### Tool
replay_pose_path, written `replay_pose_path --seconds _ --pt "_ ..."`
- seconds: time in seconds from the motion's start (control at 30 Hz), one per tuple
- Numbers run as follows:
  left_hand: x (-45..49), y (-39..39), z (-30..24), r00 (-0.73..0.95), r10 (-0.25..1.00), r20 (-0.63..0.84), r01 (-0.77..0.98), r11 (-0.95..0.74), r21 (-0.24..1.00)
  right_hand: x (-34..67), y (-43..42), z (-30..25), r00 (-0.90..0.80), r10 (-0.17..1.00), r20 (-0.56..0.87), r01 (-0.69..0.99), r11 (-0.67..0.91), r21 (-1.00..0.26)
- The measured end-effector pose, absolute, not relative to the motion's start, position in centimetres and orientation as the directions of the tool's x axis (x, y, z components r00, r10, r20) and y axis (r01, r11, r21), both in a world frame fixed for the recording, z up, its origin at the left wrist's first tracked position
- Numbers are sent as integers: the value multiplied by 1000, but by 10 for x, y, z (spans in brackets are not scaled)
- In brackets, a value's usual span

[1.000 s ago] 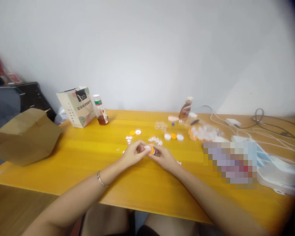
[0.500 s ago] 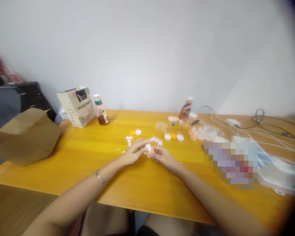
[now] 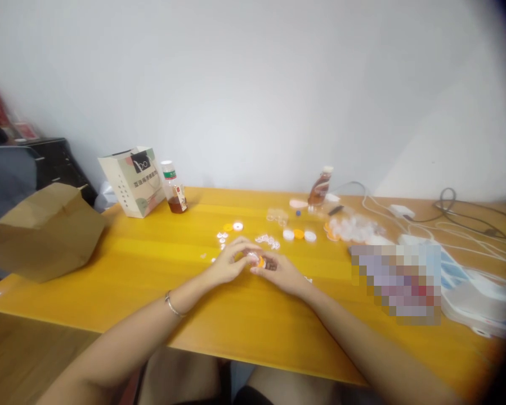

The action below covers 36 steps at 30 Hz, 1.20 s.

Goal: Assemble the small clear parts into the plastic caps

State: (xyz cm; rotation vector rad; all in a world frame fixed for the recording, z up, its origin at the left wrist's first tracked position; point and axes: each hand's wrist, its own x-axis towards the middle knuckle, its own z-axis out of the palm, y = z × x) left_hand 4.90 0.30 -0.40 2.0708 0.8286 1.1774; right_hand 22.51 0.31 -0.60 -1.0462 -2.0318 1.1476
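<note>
My left hand and my right hand meet over the middle of the table. Between their fingertips is a small orange and white plastic piece, gripped from both sides; blur and the fingers hide its exact shape. Just behind it lies a cluster of small white parts. Beyond my left hand are more small white pieces, a yellow disc and a white disc. Past my right hand, an orange disc sits in a row between two white ones.
At the back left stand a paper bag and a bottle of dark liquid. Another brown bottle is near the wall. Clear and white plastic pieces, cables and a pixelated item lie rightward. A brown paper sack is at left.
The piece between my fingers has turned, with more of its orange part showing. My right fingers have shifted slightly around it. Items on the table stay in place.
</note>
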Motion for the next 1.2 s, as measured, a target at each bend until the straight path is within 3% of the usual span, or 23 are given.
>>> replay_pose_path --seconds 0.13,0.27,0.43,0.57,0.7,0.87,1.1,1.2 --pt "49 -3 4 483 718 502 153 -633 759 226 1 -1 -599 799 61 187 213 -959" --pt "52 -11 6 453 731 511 148 -627 765 226 0 1 -609 791 61 153 193 -969" --pt "52 -6 -3 197 816 543 318 -577 752 224 2 -1 -506 849 153 287 333 -898" --pt "50 3 -9 195 844 500 383 -535 753 224 3 -3 -439 886 146 409 342 -846" --pt "47 5 -7 299 811 503 236 -574 784 225 2 -2 -506 858 87 284 261 -923" --pt "48 -2 2 358 816 453 -15 -480 877 228 3 1 -560 826 56 85 125 -989" --pt "54 3 -11 194 890 413 133 -441 888 225 4 2 -563 825 56 114 145 -983" --pt "52 6 -12 243 877 415 44 -437 898 225 4 1 -575 816 59 105 145 -984"
